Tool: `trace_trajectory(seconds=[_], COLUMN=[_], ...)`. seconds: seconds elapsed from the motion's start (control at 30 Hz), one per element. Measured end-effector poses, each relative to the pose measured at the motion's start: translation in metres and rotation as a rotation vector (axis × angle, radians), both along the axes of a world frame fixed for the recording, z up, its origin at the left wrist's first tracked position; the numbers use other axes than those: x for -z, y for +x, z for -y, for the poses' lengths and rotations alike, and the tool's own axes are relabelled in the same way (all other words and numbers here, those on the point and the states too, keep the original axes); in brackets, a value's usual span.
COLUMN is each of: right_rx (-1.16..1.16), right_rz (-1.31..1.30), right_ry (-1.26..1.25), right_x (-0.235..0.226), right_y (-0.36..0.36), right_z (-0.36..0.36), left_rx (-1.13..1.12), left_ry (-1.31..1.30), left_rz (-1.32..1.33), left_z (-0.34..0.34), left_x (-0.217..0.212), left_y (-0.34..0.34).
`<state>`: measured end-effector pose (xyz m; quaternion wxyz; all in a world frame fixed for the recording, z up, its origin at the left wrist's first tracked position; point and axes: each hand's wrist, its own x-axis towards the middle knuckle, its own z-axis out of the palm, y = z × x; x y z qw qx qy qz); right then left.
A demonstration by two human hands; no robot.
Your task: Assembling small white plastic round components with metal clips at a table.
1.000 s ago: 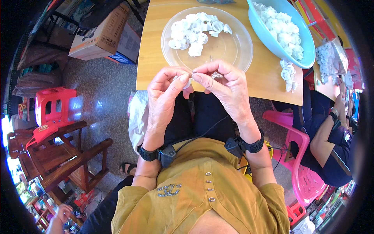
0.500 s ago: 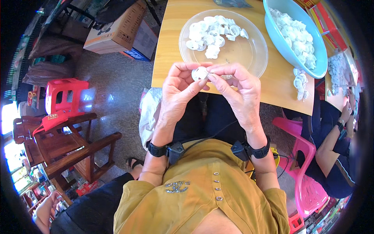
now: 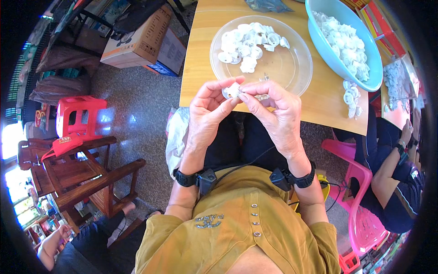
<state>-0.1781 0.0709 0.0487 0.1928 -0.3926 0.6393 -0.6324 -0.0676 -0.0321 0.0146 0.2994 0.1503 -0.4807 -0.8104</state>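
Observation:
Between my two hands, just off the table's near edge, is a small round white plastic part (image 3: pixel 232 90). My left hand (image 3: pixel 211 101) is closed around its left side, thumb below and fingers above. The thumb and forefinger of my right hand (image 3: pixel 273 102) pinch at its right side; whatever tiny piece they hold there is too small to name. Beyond my hands lies a clear round tray (image 3: pixel 292 75), with a heap of similar white plastic parts (image 3: pixel 248 43) on its left and far side. A few small metal-looking bits lie close behind my right fingers.
A light blue basin (image 3: pixel 315 34) full of white parts stands at the table's far right. A small cluster of white pieces (image 3: pixel 352 98) lies by the right edge of the wooden table (image 3: pixel 200 55). Someone sits at right beside a pink chair (image 3: pixel 360 219). Wooden chair (image 3: pixel 86 182) stands left.
My hands still hold the white part, which has turned a little. The right hand has shifted slightly left. At lower left, another person's leg has moved.

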Motion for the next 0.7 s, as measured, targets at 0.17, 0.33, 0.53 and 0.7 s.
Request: trace_trajectory(seconds=[0.17,0.33,0.53,0.7], right_rx=[0.000,0.004,0.003,0.000], right_rz=[-0.041,-0.050,-0.052,-0.135], right_ry=[-0.003,-0.007,-0.003,-0.002], right_x=[0.0016,0.0015,0.0000,-0.0006], right_y=[0.0000,0.0006,0.0004,-0.0005], right_z=[-0.0008,-0.0001,-0.0014,-0.0027], left_rx=[0.001,0.000,0.012,0.024], left_ry=[-0.005,-0.030,-0.033,-0.056], left_rz=[0.032,0.012,0.010,-0.005], left_z=[-0.0013,-0.0004,-0.0001,0.0008], left_x=[-0.0030,0.0000,-0.0018,0.0013], left_y=[0.0009,0.0012,0.0020,0.0032])
